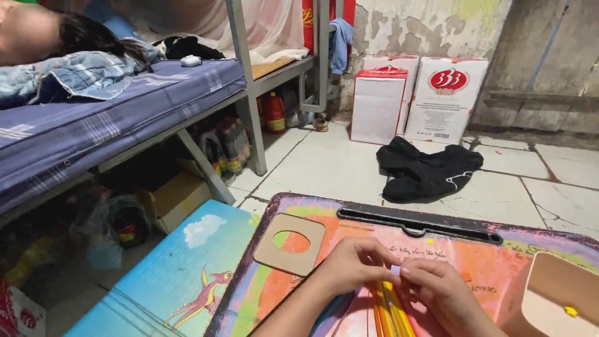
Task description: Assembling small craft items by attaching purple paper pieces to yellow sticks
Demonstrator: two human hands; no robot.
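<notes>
Cracked floor tiles, peeling wall, bunk bed on the left. Nearest to me is a colourful clipboard point(293, 306) with a black clip point(418, 223) along its far edge. My left hand point(352, 265) and right hand point(440, 293) meet over it, fingertips pinched together on a tiny pale piece point(395, 269); too small to tell what it is. Yellow and orange strips point(390, 309) lie on the board just under my hands. A cardboard piece with an oval hole point(288, 244) sits on the board's left part. An open beige box point(552, 299) at right holds a small yellow star point(570, 310). A blue painted board point(181, 274) lies left of the clipboard. Farther out, black clothing point(427, 168) on the tiles, then two white cartons point(415, 97) against the wall. A person lies on the bed's blue mattress point(112, 118).
</notes>
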